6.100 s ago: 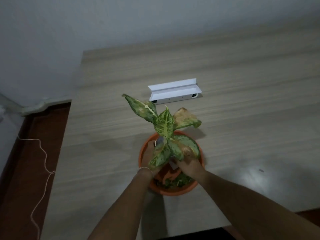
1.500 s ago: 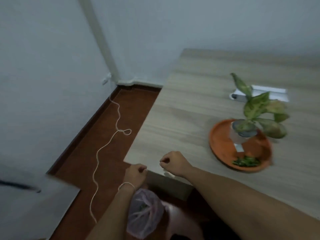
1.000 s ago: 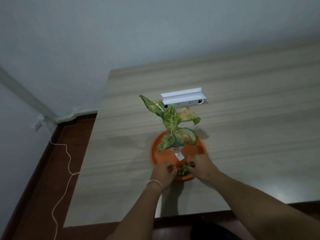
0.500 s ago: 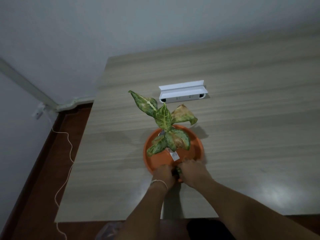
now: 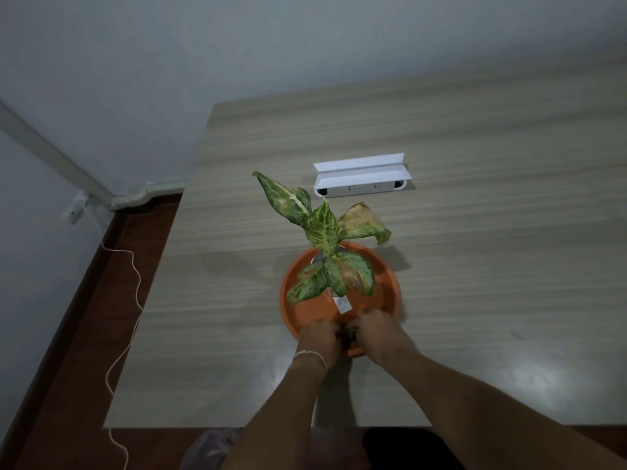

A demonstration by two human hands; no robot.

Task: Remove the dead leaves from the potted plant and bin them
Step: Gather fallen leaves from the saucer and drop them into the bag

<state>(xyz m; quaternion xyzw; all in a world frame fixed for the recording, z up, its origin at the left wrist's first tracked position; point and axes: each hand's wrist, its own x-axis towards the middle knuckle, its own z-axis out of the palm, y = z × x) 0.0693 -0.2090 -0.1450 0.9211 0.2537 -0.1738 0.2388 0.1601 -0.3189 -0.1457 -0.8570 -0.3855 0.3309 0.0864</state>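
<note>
A speckled green plant [image 5: 322,232] stands in a small pot on an orange saucer [image 5: 298,300] on the wooden table [image 5: 475,266]. One leaf at its right [image 5: 361,220] is brown and curled, and a lower leaf [image 5: 353,276] has a brown patch. My left hand [image 5: 319,337] and my right hand [image 5: 380,329] meet at the saucer's near rim, fingers closed around a small clump of green cut leaves [image 5: 349,332] between them. Most of the clump is hidden by my fingers.
A white power strip box [image 5: 359,178] lies on the table behind the plant. A pink plastic bag [image 5: 210,446] sits on the floor under the table's near edge. A white cord [image 5: 125,300] trails over the brown floor at the left.
I turned back from the bag on the floor to the plant. Both hands went to the saucer's near rim and closed in on the leaf clump; the view has since shifted little.
</note>
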